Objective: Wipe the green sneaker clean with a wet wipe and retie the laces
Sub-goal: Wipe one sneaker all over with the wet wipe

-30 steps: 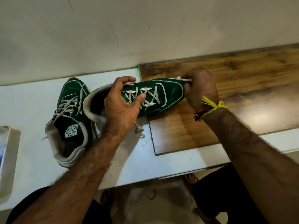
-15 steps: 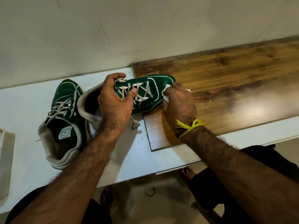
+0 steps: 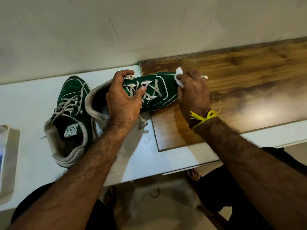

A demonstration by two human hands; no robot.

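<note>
A green sneaker (image 3: 159, 90) with white laces and a pale collar lies on its side, toe pointing right, across the seam between the white counter and a wooden board. My left hand (image 3: 123, 102) grips it over the laced tongue, thumb on the laces. My right hand (image 3: 193, 92) presses a white wet wipe (image 3: 179, 77) against the toe, fingers closed on the wipe. A loose lace end (image 3: 142, 124) dangles onto the counter below the shoe.
A second green sneaker (image 3: 69, 117) rests on the white counter (image 3: 25, 103) to the left, touching the first. A wooden board (image 3: 240, 77) covers the counter's right part. A pale container (image 3: 8, 161) sits at the left edge. A wall rises close behind.
My right hand slid the wipe from the toe tip down along the near side, then back up onto the toe. My left hand kept its grip on the sneaker.
</note>
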